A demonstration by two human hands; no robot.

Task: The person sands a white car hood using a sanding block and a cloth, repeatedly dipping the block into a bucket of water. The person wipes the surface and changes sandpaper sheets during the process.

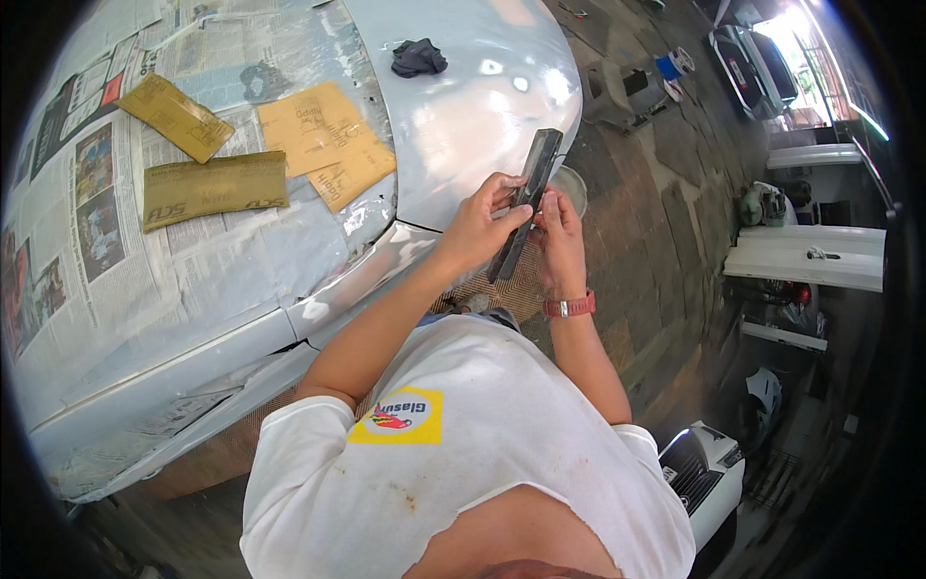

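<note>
Here I have both hands up in front of the chest, just off the rounded edge of the pale grey primed car panel [463,116], working a long, flat, dark grey sanding block [526,203]. My left hand [477,227] wraps the block's middle, fingers curled over its face and thumb behind. My right hand [559,241], with a red wristband, pinches the lower part from the other side, fingertips closed on its edge. The block stands tilted, its top end toward the panel. I judge it stiff and light, not fragile, perhaps dusty and a little slippery; the long edges near the middle give the surest hold. On the panel lie three sheets of tan sandpaper [323,135] over newspaper masking [96,193], well apart from the block, and a crumpled dark rag [418,58] sits farther up.
</note>
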